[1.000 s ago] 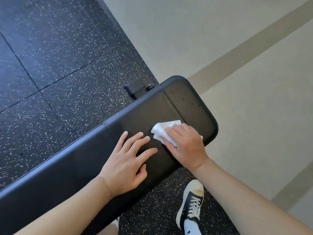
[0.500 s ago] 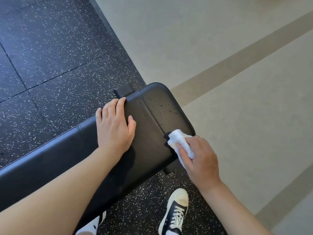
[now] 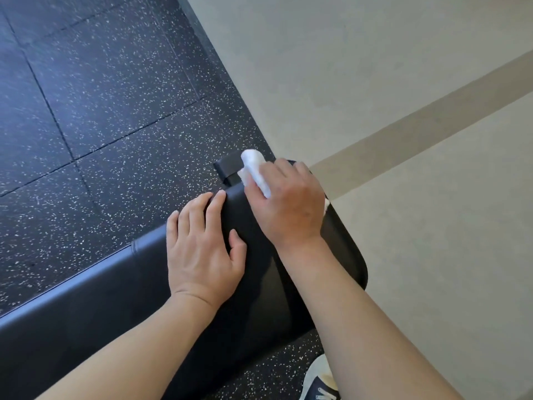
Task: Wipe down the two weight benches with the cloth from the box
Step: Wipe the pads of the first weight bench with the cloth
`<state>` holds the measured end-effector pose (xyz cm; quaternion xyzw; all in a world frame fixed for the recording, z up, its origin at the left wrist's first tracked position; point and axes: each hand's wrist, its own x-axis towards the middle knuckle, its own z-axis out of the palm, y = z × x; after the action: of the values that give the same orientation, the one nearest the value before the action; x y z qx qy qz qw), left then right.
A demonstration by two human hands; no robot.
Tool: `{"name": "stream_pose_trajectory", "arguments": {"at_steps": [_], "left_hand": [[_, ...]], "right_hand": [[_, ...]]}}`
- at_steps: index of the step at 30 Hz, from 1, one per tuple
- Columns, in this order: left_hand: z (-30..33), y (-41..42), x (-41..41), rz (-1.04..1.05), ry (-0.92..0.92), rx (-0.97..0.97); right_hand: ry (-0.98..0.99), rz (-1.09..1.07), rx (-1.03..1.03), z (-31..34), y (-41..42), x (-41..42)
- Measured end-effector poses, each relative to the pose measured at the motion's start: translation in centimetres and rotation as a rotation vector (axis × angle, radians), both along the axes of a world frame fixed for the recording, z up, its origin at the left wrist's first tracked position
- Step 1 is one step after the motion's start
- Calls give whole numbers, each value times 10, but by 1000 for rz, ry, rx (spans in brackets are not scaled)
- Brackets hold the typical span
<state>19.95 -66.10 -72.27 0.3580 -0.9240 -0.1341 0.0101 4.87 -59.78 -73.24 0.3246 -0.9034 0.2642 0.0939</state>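
Head view: a black padded bench [image 3: 259, 284] runs from 8 o'clock toward 1 o'clock across the frame, its rounded end lying at the centre right. The left hand [image 3: 202, 249] rests flat on the pad near the far edge, fingers straight and together, their tips reaching over the edge at 11 o'clock; this grip is released and holds nothing. The right hand [image 3: 288, 203] lies just beside it at 2 o'clock, its grip grasping a bunched white cloth [image 3: 255, 171]. The cloth sticks out past the fingers toward 11 o'clock and touches the far corner of the pad, beside a black bracket [image 3: 226, 168] that juts out from under the bench. Dark speckled rubber floor [image 3: 101, 111] fills the left half; pale floor [image 3: 403, 255] with a tan stripe [image 3: 418, 125] fills the right. At 5 o'clock a dark shoe [image 3: 320, 385] with white laces shows beneath the right forearm.
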Motion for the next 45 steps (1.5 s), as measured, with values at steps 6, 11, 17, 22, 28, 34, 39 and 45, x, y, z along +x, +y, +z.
{"name": "stream_pose_trajectory", "arguments": {"at_steps": [6,11,17,22,28,34,39,45], "left_hand": [[2,0,-1,-11,-3,-21],[3,1,-3,-12,-9,-24],[2,1,-2,-9,-3,-26],[2,1,-2,-5,-2,-19],[6,1,-4,-8,-12,-12],[5,1,-2,-6,1,-12],[3,1,-1,-5,14,-19],[2,0,0,-6,13,-11]], "right_hand": [[-100,125,65,5,-59,-30],[-31,247,-119,7,40,-11],[-73,325,61,5,191,30],[-5,258,-7,9,110,1],[-185,241,176,14,-41,-55],[-158,251,150,13,-17,-49],[-88,252,44,13,130,10],[-39,282,96,12,174,39]]}}
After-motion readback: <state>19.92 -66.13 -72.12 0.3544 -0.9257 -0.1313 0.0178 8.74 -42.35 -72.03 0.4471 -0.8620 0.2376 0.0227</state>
